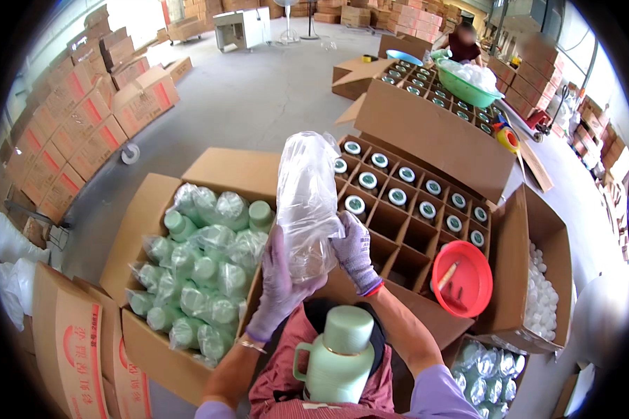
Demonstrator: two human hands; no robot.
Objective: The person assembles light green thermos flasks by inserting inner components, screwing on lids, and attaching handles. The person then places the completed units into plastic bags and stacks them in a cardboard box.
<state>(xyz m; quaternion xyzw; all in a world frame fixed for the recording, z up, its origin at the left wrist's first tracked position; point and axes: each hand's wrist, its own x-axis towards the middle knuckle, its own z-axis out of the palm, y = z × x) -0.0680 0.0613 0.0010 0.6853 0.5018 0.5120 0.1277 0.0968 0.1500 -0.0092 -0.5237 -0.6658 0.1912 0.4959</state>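
In front of me I hold up a long, clear, bottle-shaped thing in a plastic bag [306, 188]; its exact kind is hard to make out through the film. My left hand [278, 290], in a pale purple glove, wraps its lower left side. My gloved right hand [354, 251] pinches the bag's plastic on the right. A light green thermos jug [339, 363] with a handle stands upright on my lap, below both hands. Left of me, a carton [162, 366] is packed with several pale green flasks [182, 279] in clear bags.
At right, a divided carton [437, 153] holds several white-and-green-topped pieces, with a red bowl [483, 279] on its near corner. Beside it is a box of white balls [540, 293]. Farther back, a person [463, 49] works near a green basin [461, 87]. Stacked cartons [84, 119] line the left.
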